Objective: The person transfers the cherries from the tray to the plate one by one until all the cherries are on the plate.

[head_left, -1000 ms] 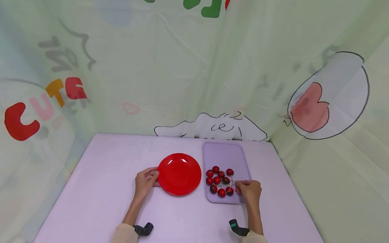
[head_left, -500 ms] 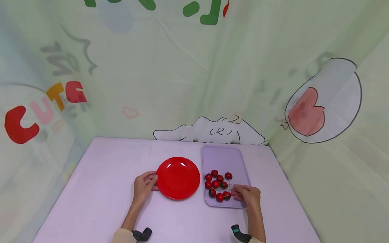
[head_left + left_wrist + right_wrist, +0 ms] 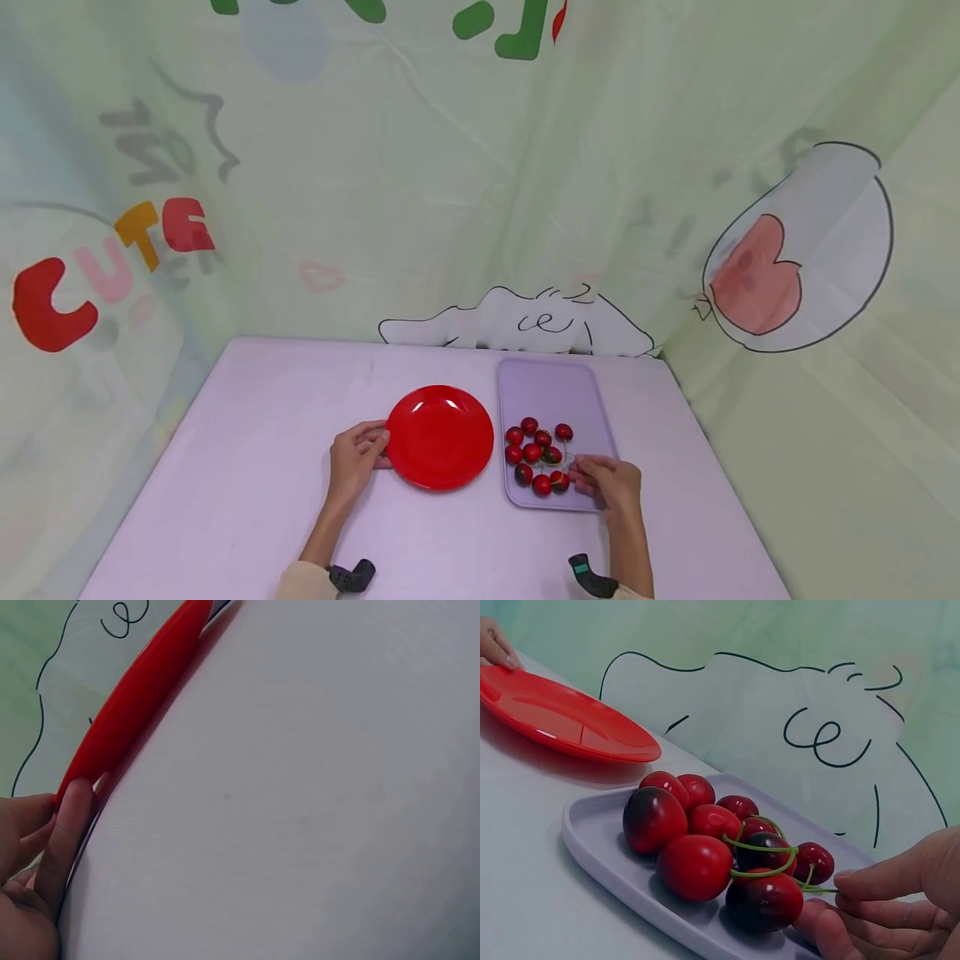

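Note:
My left hand (image 3: pixel 352 462) pinches the left rim of a round red plate (image 3: pixel 440 437), thumb on top and fingers below. In the left wrist view the plate (image 3: pixel 139 697) is edge-on, a little above the white surface at this rim. Several red cherries (image 3: pixel 532 452), some with dark patches, lie on the near half of a light purple tray (image 3: pixel 555 387). Over the tray's right edge, my right hand (image 3: pixel 611 482) pinches a green cherry stem (image 3: pixel 821 889) between thumb and index finger. The cherries at that stem still sit among the others on the tray.
The tray stands just right of the plate on a pale table (image 3: pixel 285 400). Printed curtains (image 3: pixel 450 208) close off the back and both sides. Each wrist carries a black device, such as the one on the right (image 3: pixel 592 577).
The head view has tilted slightly, shifting everything down a little. My right hand has moved slightly left towards the cherries and holds the stem. My left hand keeps its grip on the plate.

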### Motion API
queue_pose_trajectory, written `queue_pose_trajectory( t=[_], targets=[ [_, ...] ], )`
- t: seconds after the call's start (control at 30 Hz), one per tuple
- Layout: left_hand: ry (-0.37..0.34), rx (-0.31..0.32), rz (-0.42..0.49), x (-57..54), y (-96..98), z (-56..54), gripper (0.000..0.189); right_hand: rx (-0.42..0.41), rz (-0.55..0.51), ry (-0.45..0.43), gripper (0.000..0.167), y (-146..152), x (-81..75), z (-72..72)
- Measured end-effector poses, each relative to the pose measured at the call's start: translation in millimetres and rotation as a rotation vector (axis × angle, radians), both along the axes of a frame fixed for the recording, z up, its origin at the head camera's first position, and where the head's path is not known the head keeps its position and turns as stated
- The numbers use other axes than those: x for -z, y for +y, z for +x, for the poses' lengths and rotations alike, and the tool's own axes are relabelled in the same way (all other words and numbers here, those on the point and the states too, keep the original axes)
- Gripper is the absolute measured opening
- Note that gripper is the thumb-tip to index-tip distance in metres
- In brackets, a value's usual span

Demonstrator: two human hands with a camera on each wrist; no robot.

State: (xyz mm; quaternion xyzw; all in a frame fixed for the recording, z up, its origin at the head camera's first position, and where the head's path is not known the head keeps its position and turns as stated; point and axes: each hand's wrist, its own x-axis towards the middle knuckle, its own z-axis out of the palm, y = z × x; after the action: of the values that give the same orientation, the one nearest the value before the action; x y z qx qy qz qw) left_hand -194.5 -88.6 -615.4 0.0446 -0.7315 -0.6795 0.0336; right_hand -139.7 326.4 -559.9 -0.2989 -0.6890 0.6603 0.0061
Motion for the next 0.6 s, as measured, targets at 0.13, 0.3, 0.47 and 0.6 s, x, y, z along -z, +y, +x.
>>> queue_pose_trajectory(
  t=[0.13, 0.3, 0.47, 0.6],
  targets=[
    [-0.001, 0.007, 0.006, -3.9, 1.2, 0.0, 0.029, -0.018, 0.012, 0.0, 0.034, 0.7, -0.5, -0.9],
    [-0.001, 0.013, 0.011, -3.4, 2.4, 0.5, 0.029, -0.013, 0.003, 0.006, 0.036, 5.3, 5.4, -1.1],
    [0.019, 0.008, 0.012, 0.6, 0.5, 0.3, 0.028, 0.012, -0.055, 0.003, 0.028, 7.2, 12.4, -3.2],
    [0.043, 0.015, 0.023, 3.1, -0.5, -2.1, 0.027, 0.011, -0.059, 0.011, 0.032, 5.0, 10.2, -2.8]
  ],
)
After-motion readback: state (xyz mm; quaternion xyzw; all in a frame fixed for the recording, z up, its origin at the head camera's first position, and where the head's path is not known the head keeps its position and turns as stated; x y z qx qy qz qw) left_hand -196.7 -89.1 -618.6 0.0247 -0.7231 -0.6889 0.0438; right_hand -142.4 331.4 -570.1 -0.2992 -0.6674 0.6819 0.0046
